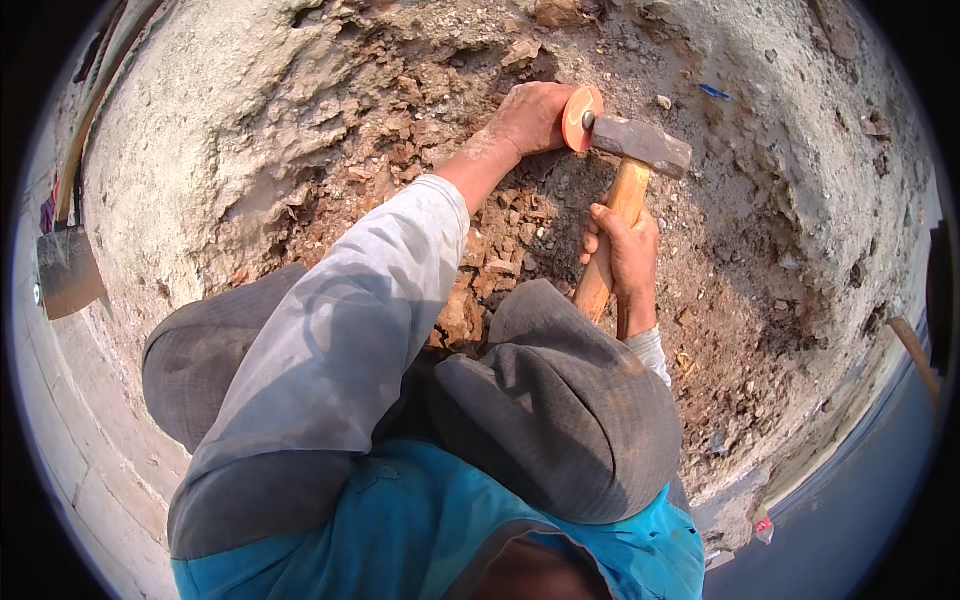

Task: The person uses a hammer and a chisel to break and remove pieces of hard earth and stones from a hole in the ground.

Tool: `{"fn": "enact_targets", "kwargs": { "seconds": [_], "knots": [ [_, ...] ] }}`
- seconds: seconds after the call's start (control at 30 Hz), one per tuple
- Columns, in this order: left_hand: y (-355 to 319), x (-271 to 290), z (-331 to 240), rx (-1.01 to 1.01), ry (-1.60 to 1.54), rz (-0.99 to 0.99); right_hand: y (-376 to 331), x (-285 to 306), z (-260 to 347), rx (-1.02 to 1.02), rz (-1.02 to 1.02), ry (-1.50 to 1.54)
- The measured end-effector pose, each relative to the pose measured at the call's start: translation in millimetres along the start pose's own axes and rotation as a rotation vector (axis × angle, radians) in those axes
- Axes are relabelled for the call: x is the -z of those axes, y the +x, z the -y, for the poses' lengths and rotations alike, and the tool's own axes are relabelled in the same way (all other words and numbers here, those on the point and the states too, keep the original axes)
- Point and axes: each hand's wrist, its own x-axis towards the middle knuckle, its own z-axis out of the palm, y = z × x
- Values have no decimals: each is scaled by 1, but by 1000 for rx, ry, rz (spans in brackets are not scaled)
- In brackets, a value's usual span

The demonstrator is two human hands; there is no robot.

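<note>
My left hand (528, 117) is closed around a chisel whose round orange hand guard (576, 128) faces up. The guard and hand hide the chisel's shaft and tip. In my right hand (634, 255) is the wooden handle of a club hammer (627, 190), gripped partway along its length. The hammer's dark steel head lies against the chisel's struck end, at the middle of the guard. Beneath both hands is broken, reddish-brown earth with loose lumps (500, 262).
Rough, pale ground or rubble (190, 150) curves around the dug area. A metal blade tool (70, 270) with a long handle is at the far left. A blue scrap (713, 92) lies beyond the hammer, and a wooden stick (912, 350) is at right. My bent knees (570, 400) are close below.
</note>
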Motion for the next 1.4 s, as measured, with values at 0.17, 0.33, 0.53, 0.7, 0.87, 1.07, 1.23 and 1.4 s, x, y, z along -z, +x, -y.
{"fn": "enact_targets", "kwargs": {
  "seconds": [0.17, 0.33, 0.53, 0.7, 0.87, 1.07, 1.23, 1.4],
  "knots": [
    [-9, 6, 2, 17, 46, -5, -22, 10, 41, 284, -158, 172],
    [1, -1, 9, 6, 16, 50, 3, -8, 44, 648, -343, 412],
    [-46, 40, 8, -38, 81, 317, -28, -4, -33, -130, 22, -3],
    [-117, 87, -62, -34, 69, 496, -39, 15, -59, -176, -43, 155],
    [-92, 91, -96, -247, -4, 330, -33, 13, -66, -199, -24, 111],
    [-9, 56, -33, -192, 88, -171, -48, -4, -46, -151, -113, 136],
    [17, 44, 3, 131, 184, -220, -59, 14, 0, 92, -208, 46],
    [32, 34, 6, 182, 174, -290, -17, 31, 104, 788, -219, 263]
  ]
}}
